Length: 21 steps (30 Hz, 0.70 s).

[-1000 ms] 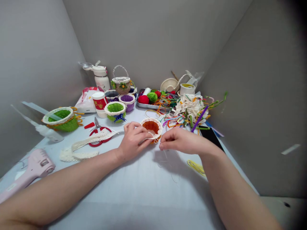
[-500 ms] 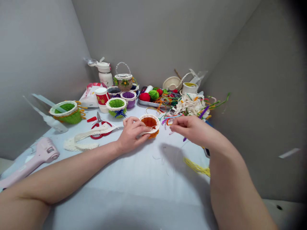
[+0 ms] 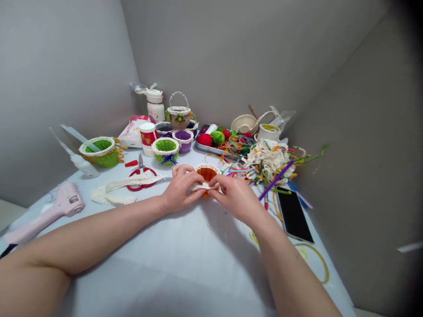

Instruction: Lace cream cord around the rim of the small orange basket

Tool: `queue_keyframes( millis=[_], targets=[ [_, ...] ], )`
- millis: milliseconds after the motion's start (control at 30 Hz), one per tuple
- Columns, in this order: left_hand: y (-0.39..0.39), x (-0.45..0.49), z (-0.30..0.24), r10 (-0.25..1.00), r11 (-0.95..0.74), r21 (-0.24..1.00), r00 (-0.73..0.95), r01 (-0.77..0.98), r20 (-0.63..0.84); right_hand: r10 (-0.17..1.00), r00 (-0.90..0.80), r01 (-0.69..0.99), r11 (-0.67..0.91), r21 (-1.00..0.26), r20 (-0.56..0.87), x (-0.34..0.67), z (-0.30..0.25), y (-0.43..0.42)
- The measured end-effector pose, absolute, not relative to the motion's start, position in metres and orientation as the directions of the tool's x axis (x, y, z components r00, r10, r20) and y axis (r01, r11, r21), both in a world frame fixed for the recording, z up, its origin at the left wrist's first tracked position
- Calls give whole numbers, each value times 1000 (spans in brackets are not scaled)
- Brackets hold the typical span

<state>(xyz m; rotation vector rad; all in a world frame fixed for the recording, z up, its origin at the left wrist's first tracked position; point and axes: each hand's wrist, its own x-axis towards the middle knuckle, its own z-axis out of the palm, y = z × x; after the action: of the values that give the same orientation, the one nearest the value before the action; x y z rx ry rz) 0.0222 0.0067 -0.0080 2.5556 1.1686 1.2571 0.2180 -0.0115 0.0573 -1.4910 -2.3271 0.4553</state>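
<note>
A small orange basket [image 3: 208, 173] with a white lace trim [image 3: 200, 186] round its rim stands on the table in front of me. My left hand [image 3: 182, 188] is closed on the left side of the rim, thumb outside and fingers over the edge. From the right, my right hand [image 3: 235, 196] pinches the lace at the near side of the rim. The fingertips of both hands almost meet there and hide part of the lace. To the left lie red-handled scissors [image 3: 144, 184] with a loose length of lace [image 3: 112, 190] across them.
A pink glue gun [image 3: 62, 204], a white glue bottle [image 3: 84, 165] and a green basket [image 3: 110, 158] are at left. Several small baskets stand behind, near a metal tray [image 3: 211, 150] of yarn balls. Right are a heap of lace scraps [image 3: 264, 156] and a phone [image 3: 294, 215].
My right hand has moved left and down from beside the basket to its rim, where it now pinches the lace. My left hand stays on the rim. The whole view has shifted slightly.
</note>
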Motion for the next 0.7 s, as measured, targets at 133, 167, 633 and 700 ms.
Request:
queue_keyframes(
  millis=[133,167,633,700],
  targets=[
    [8,23,-8,640,-738,355,427,574,639,886,-455,767,442,-465,90,221,51,-6],
    [8,23,-7,635,-746,355,441,564,634,883,-461,769,445,-458,84,222,51,-6],
    [-1,12,-1,875,-482,692,247,537,417,907,-413,813,409,-414,84,230,52,0],
    [-1,13,-2,897,-441,782,245,440,368,915,-395,824,394,-409,85,232,53,1]
  ],
)
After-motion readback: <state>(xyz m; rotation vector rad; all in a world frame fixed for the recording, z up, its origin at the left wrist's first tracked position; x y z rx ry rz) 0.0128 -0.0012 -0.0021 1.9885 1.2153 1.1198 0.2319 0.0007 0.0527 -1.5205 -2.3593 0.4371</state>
